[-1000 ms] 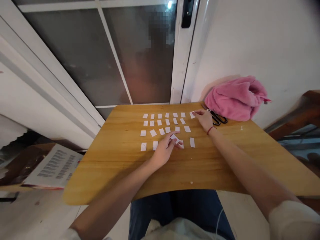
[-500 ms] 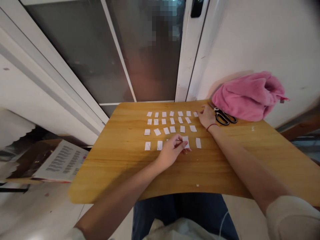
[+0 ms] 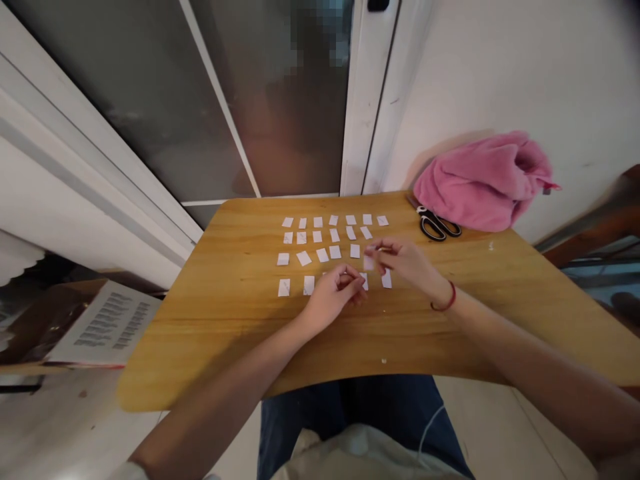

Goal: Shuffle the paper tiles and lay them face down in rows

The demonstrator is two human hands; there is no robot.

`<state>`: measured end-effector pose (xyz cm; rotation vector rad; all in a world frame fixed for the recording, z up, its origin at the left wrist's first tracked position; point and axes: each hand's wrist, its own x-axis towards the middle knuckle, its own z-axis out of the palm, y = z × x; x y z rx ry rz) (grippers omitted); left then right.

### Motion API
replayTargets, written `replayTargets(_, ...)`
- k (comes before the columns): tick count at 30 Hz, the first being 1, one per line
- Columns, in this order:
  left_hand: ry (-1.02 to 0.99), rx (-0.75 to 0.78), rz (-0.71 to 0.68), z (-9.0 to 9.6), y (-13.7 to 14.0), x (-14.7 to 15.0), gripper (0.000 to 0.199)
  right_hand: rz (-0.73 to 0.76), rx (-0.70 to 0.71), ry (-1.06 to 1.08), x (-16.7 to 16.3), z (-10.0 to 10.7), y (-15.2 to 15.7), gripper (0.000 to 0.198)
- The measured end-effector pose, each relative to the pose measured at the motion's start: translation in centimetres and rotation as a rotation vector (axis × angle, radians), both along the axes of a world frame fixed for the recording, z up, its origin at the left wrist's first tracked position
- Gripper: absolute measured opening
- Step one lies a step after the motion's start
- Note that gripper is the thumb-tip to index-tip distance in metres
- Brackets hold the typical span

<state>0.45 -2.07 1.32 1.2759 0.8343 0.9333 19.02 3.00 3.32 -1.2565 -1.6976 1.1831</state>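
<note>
Small white paper pieces lie in four rough rows on the wooden table, some with faint marks. My left hand hovers over the front row with thumb and fingers pinched together, hiding part of that row. Beside its fingertips shows a front-row paper piece; whether the fingers touch it I cannot tell. My right hand, a red band at its wrist, is over the right end of the third row. Its thumb and fingers pinch at a white paper piece, partly covered by the fingers.
Black-handled scissors lie at the back right, against a pink plush cloth bundle by the wall. A glass-panelled door stands behind the table. Left of the table is an open cardboard box. Tiny scraps lie near the front edge.
My right hand has come from the back row's right end toward me, near my left hand. The piece seen in my left fingers is no longer clearly in them. The view has shifted slightly.
</note>
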Motion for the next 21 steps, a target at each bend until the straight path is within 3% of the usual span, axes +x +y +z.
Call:
replayTargets(4,0.111,0.002,-0.014,0.1,-0.2,-0.1,0.02,-0.284,0.181,-0.246,3.9,-1.7,5.9,0.026)
replayTargets(7,0.145,-0.007,-0.038,0.1,-0.3,0.0,0.019,-0.34,0.225,-0.29,5.6,-3.4,8.6,0.02)
replayTargets(13,0.149,-0.003,-0.108,0.0,-1.1,0.2,0.019,-0.341,0.288,-0.327,5.8,-5.9,9.9,0.016)
replayTargets(21,0.175,0.014,-0.167,0.2,-1.7,0.7,0.019,-0.366,0.41,-0.436,6.1,-6.3,10.0,0.028)
